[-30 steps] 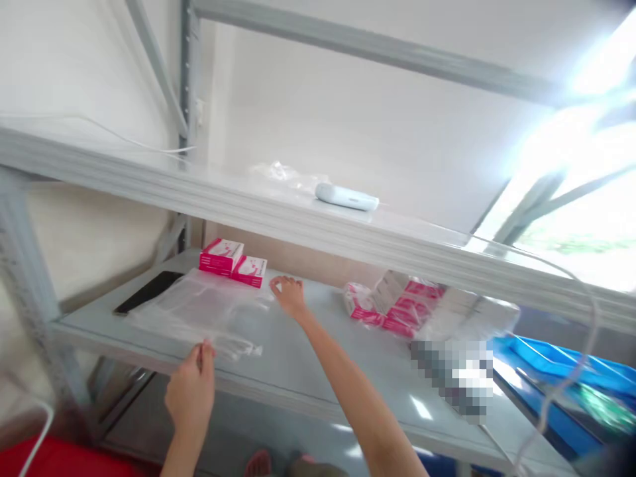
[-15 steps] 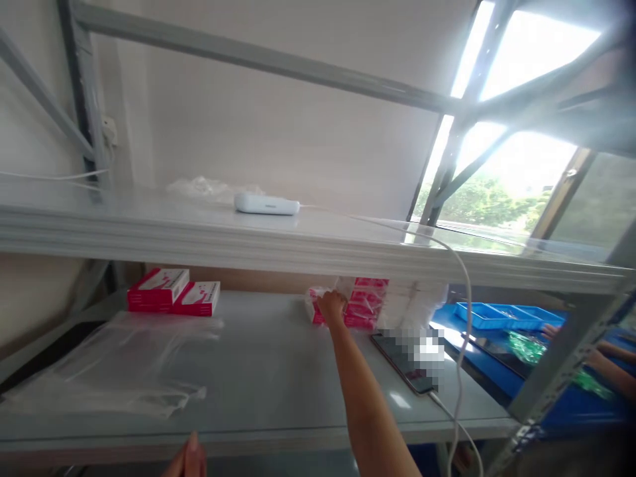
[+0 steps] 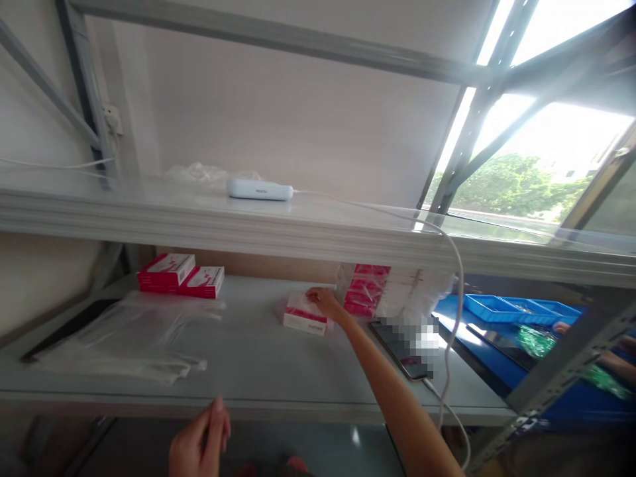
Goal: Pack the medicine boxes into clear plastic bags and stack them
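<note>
My right hand (image 3: pixel 324 303) reaches over the lower shelf, its fingers bent down on the top of a small red-and-white box (image 3: pixel 304 322). The box is slightly blurred, and clear plastic seems to be around it. Just right of that hand stand several stacked red boxes (image 3: pixel 366 290) inside a clear plastic bag. My left hand (image 3: pixel 201 437) is low, in front of the shelf's front edge, with thumb and fingers pressed together and nothing visible in them.
Two red-and-white boxes (image 3: pixel 181 275) sit at the back left, behind flat clear plastic bags (image 3: pixel 134 338). A phone (image 3: pixel 397 348) on a white cable (image 3: pixel 460 291) lies right. A white device (image 3: pixel 261 190) rests on the upper shelf (image 3: pixel 199 218). Beyond the post, another person's hand (image 3: pixel 561 328) is near blue trays (image 3: pixel 521 310).
My right hand has brought a box left and forward, away from the bagged stack. My left hand has risen further into view. The whole view has shifted a little.
</note>
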The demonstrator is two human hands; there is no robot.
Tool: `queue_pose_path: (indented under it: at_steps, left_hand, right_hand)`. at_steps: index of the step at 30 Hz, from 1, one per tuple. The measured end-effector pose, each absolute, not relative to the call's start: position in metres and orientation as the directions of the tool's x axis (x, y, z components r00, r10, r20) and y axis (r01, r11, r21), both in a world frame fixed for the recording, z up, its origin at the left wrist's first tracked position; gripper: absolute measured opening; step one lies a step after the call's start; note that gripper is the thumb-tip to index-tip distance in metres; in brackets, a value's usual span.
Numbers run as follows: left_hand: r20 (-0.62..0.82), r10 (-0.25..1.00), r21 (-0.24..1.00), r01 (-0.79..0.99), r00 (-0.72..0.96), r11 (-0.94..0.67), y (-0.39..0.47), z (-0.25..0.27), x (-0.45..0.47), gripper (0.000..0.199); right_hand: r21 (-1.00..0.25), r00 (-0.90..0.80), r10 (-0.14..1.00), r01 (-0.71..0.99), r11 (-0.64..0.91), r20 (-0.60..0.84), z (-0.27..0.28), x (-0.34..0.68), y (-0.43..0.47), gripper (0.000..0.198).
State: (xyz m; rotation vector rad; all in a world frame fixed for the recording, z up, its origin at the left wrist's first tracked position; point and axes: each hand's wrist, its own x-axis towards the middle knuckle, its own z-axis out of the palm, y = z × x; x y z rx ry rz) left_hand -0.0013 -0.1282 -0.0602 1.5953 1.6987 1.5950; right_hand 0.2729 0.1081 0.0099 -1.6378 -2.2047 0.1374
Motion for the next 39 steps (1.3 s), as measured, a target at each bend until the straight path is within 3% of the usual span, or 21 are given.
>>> queue_pose_path:
  at_steps: [5, 9, 12, 14, 17, 19, 21, 23, 25, 27, 29, 31, 34, 37, 39]
  left_hand:
    - [0.656, 0.755, 0.558, 0.685, -0.018, -0.468, -0.082, -0.011, 0.031, 0.033]
    - [0.487, 0.78, 0.309, 0.758, 0.392, -0.574, -0.044, 0.009, 0.045, 0.025]
    - [0.422, 0.774, 0.22, 0.775, 0.472, -0.593, -0.037, 0.011, 0.042, 0.009]
    - [0.491, 0.784, 0.276, 0.786, 0.38, -0.554, -0.037, 0.006, 0.032, 0.013]
    - [0.563, 0.822, 0.622, 0.699, -0.086, -0.353, -0.04, -0.013, 0.011, 0.018]
    - [0.506, 0.741, 0.815, 0.527, -0.443, -0.241, -0.048, -0.026, 0.002, 0.023]
    - [0.544, 0.584, 0.83, 0.488, -0.602, -0.27, -0.06, -0.031, 0.005, 0.034]
    - [0.738, 0.465, 0.667, 0.638, -0.49, -0.385, -0.072, -0.024, 0.017, 0.037]
    - [0.882, 0.466, 0.343, 0.778, -0.074, -0.526, -0.081, -0.009, 0.032, 0.029]
    - [0.77, 0.511, 0.04, 0.771, 0.382, -0.636, -0.082, 0.007, 0.043, 0.027]
    - [0.558, 0.581, -0.12, 0.751, 0.592, -0.649, -0.078, 0.016, 0.045, 0.03]
    - [0.437, 0.679, -0.176, 0.796, 0.59, -0.579, -0.072, 0.017, 0.039, 0.027]
    - [0.389, 0.785, -0.172, 0.876, 0.481, -0.451, -0.067, 0.011, 0.022, 0.028]
    - [0.395, 0.821, -0.148, 0.911, 0.412, -0.386, -0.07, 0.008, 0.008, 0.034]
    - [0.392, 0.789, -0.2, 0.881, 0.472, -0.428, -0.076, 0.009, 0.006, 0.03]
  right_hand:
    - [-0.507, -0.458, 0.826, 0.652, 0.564, 0.33, 0.001, 0.238, 0.033, 0.023]
    - [-0.556, -0.429, 0.804, 0.581, 0.595, 0.412, -0.004, 0.222, -0.009, 0.016]
    - [-0.62, -0.301, 0.845, 0.578, 0.531, 0.443, -0.007, 0.229, -0.021, 0.013]
    - [-0.69, -0.138, 0.884, 0.576, 0.438, 0.447, -0.011, 0.244, -0.023, 0.011]
    - [-0.802, 0.147, 0.9, 0.527, 0.28, 0.41, -0.024, 0.272, -0.027, 0.014]
    - [-0.845, 0.29, 0.875, 0.491, 0.212, 0.388, -0.034, 0.286, -0.034, 0.02]
    - [-0.838, 0.373, 0.822, 0.503, 0.209, 0.43, -0.038, 0.291, -0.045, 0.029]
    - [-0.761, 0.369, 0.755, 0.598, 0.253, 0.542, -0.031, 0.287, -0.057, 0.035]
    - [-0.596, 0.221, 0.719, 0.736, 0.32, 0.659, -0.015, 0.275, -0.068, 0.035]
    - [-0.36, -0.087, 0.72, 0.821, 0.443, 0.688, 0.004, 0.26, -0.072, 0.034]
    - [-0.142, -0.384, 0.701, 0.812, 0.567, 0.6, 0.017, 0.245, -0.071, 0.036]
    - [-0.004, -0.529, 0.704, 0.798, 0.603, 0.474, 0.021, 0.236, -0.064, 0.039]
    - [0.101, -0.558, 0.76, 0.823, 0.559, 0.332, 0.015, 0.233, -0.054, 0.033]
    - [0.146, -0.58, 0.752, 0.812, 0.566, 0.312, 0.011, 0.236, -0.055, 0.024]
    - [0.166, -0.602, 0.714, 0.793, 0.585, 0.358, 0.011, 0.238, -0.063, 0.02]
